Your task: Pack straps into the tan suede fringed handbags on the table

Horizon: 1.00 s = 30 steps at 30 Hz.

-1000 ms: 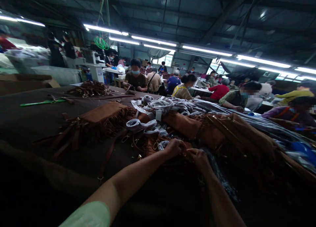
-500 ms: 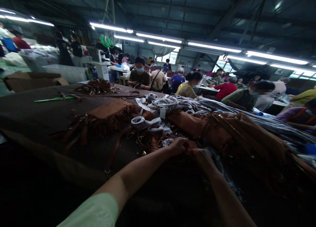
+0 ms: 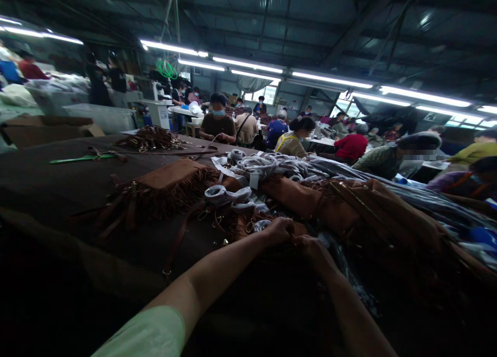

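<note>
My left hand (image 3: 281, 229) is closed, its fingers bent in a pinch over a brown fringed bag (image 3: 241, 227) at the table's near side. Close against its fingertips is my right hand (image 3: 311, 247), also closed in a pinch. What the fingertips grip is too dark and small to make out; a brown flap (image 3: 300, 229) shows just behind them. A white-wrapped coil (image 3: 262, 225) lies beside my left wrist. Clear plastic strips (image 3: 347, 263) hang by my right hand.
On the brown-covered table (image 3: 58, 191) lie another fringed bag (image 3: 171, 173), a strap pile (image 3: 149, 138), a green tool (image 3: 73, 160) and white-wrapped straps (image 3: 272, 162). Brown bags (image 3: 399, 206) are heaped at right. Across the table a person (image 3: 218, 121) handles a strap; several others work behind.
The view has shifted slightly. Both hands stay together at the same spot over the bag, and the right hand's fingers look less blurred.
</note>
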{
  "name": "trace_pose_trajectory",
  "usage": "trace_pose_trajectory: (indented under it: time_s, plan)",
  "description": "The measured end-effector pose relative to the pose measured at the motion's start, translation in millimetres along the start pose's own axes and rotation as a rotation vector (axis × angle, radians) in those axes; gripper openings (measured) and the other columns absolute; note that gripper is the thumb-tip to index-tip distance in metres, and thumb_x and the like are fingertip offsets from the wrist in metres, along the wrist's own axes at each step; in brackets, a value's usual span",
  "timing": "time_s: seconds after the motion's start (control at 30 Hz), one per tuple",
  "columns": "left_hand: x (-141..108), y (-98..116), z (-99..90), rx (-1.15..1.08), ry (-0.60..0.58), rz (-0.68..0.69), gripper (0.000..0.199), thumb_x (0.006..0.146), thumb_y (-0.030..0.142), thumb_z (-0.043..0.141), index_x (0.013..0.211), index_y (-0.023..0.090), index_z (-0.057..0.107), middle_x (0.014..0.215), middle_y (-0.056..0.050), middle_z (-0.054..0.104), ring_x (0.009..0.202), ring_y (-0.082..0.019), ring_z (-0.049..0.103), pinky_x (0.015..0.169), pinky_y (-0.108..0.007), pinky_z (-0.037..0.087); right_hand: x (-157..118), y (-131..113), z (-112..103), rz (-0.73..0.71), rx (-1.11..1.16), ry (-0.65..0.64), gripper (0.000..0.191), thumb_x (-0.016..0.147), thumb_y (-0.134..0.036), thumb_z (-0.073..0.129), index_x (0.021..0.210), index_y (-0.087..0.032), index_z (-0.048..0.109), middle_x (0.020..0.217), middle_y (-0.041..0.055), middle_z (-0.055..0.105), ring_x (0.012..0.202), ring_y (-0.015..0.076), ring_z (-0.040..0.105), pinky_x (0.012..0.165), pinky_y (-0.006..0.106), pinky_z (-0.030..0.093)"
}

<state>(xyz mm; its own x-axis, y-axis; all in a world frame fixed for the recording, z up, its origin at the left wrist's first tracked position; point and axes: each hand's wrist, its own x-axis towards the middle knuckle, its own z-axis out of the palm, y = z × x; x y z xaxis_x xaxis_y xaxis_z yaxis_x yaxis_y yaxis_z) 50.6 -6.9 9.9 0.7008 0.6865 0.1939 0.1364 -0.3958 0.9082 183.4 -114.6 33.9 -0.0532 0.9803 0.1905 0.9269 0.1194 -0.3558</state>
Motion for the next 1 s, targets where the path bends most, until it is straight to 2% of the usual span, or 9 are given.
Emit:
trace_pose_trajectory:
  time_s: [0.17, 0.37, 0.63, 0.83, 1.0]
  plan:
    - [4.0, -7.6, 3.8, -0.015, 0.049, -0.013, 0.019, 0.054, 0.013, 0.070, 0.071, 0.010, 0.062, 0.064, 0.004, 0.055, 0.060, -0.009, 0.047, 0.053, -0.019, 0.034, -2.5, -0.6, 6.8, -0.032, 0.039, 0.038, 0.035, 0.092, -0.029, 0.034, 0.089, -0.020, 0.068, 0.083, 0.0064, 0.067, 0.078, 0.0176, 0.063, 0.066, 0.026, 0.040]
    - [7.0, -15.6, 8.0, 0.015, 0.044, 0.000, 0.019, 0.055, 0.013, 0.067, 0.073, 0.010, 0.064, 0.065, 0.003, 0.057, 0.061, -0.010, 0.049, 0.054, -0.019, 0.035, -4.0, 3.3, 13.9, -0.061, 0.084, 0.034, 0.033, 0.090, -0.025, 0.035, 0.096, -0.019, 0.067, 0.088, 0.0072, 0.066, 0.082, 0.0180, 0.061, 0.071, 0.027, 0.043]
    - [2.7, -4.6, 5.4, -0.032, 0.041, 0.002, 0.024, 0.052, 0.013, 0.073, 0.073, 0.010, 0.063, 0.067, 0.003, 0.057, 0.063, -0.010, 0.049, 0.055, -0.018, 0.035, -2.0, 16.0, 16.6, 0.080, 0.306, 0.101, 0.037, 0.087, -0.041, 0.042, 0.103, -0.019, 0.068, 0.102, 0.0079, 0.069, 0.095, 0.0219, 0.062, 0.082, 0.032, 0.046]
    - [0.0, -0.6, 4.2, -0.141, 0.049, -0.010, 0.021, 0.052, 0.010, 0.071, 0.069, 0.011, 0.059, 0.063, 0.004, 0.054, 0.058, -0.008, 0.047, 0.054, -0.018, 0.034, -4.6, 12.9, 14.0, 0.198, 0.380, 0.162, 0.035, 0.080, -0.047, 0.052, 0.091, -0.018, 0.069, 0.085, 0.0065, 0.071, 0.081, 0.0238, 0.064, 0.068, 0.031, 0.046]
    - [0.2, 2.1, 3.8, -0.241, 0.077, -0.056, 0.022, 0.049, 0.010, 0.071, 0.065, 0.011, 0.056, 0.059, 0.005, 0.052, 0.055, -0.007, 0.044, 0.051, -0.018, 0.033, -9.0, 9.3, 26.4, 0.227, 0.444, 0.303, 0.038, 0.081, -0.051, 0.053, 0.091, -0.019, 0.070, 0.090, 0.0078, 0.071, 0.083, 0.0243, 0.064, 0.072, 0.032, 0.047]
